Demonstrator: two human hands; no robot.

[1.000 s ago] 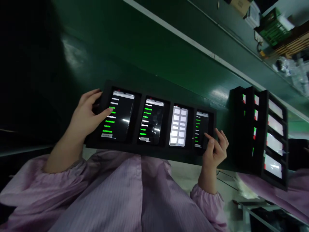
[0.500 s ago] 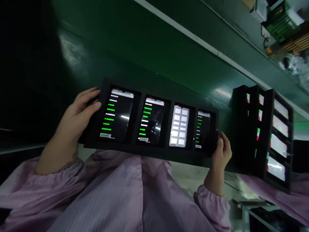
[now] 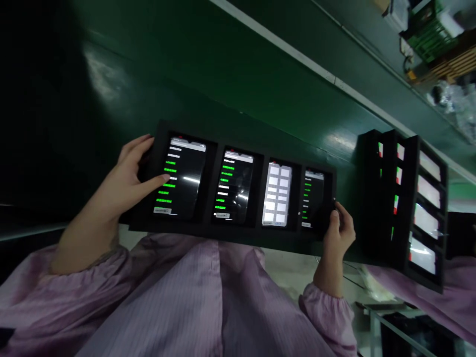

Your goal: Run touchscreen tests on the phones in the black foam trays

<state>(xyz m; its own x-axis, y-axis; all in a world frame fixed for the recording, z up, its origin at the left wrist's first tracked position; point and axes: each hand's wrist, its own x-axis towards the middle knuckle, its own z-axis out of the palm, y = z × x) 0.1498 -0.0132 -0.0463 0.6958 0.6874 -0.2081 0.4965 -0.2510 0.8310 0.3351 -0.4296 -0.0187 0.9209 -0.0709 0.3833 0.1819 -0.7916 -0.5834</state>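
A long black tray (image 3: pixel 203 227) with phones in separate slots lies between my hands, slanting slightly down to the right. My left hand (image 3: pixel 128 176) grips its left end; the fingers are at the outer edge and the thumb reaches over the leftmost phone (image 3: pixel 188 191), its tip at the list on screen. My right hand (image 3: pixel 341 228) holds the right end, thumb on the near side. The second phone (image 3: pixel 240 198) and the rightmost phone (image 3: pixel 317 198) show green and white text lines on black. Pale blocks fill the screen of the third phone (image 3: pixel 277 191).
More black trays (image 3: pixel 414 208) with lit phones stand close together on the right of the green table (image 3: pixel 208 84). A pale strip (image 3: pixel 275 37) crosses the surface beyond. A green crate (image 3: pixel 427 42) is at the upper right; another person's pink sleeve (image 3: pixel 420 310) shows at the lower right.
My left thumb has moved from the tray's left edge inward over the leftmost phone's screen. The right hand keeps its hold, and the tray stays nearly in place.
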